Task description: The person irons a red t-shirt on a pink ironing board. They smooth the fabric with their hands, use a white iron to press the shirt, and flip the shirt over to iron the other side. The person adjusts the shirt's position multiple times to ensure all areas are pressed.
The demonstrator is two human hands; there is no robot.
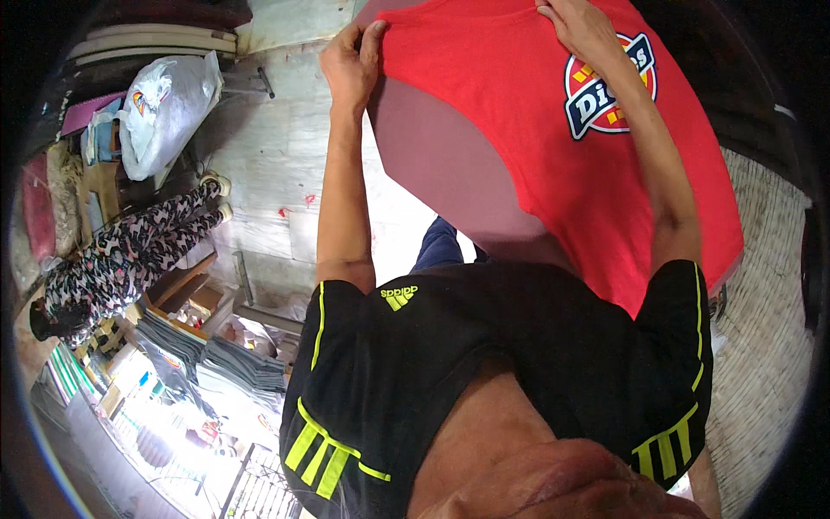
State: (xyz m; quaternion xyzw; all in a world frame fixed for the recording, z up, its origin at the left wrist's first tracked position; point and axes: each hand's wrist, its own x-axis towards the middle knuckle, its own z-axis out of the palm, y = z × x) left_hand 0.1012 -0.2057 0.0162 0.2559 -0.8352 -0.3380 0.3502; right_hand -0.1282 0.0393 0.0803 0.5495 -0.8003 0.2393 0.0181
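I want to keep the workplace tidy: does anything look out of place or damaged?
Small red bits, perhaps scraps, lie on the pale floor, left of the brown table; they look stray. The red shirt shows no clear damage.

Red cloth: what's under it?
Mauve table shows past the left edge of the red cloth and seems to continue beneath; anything else under there is covered.
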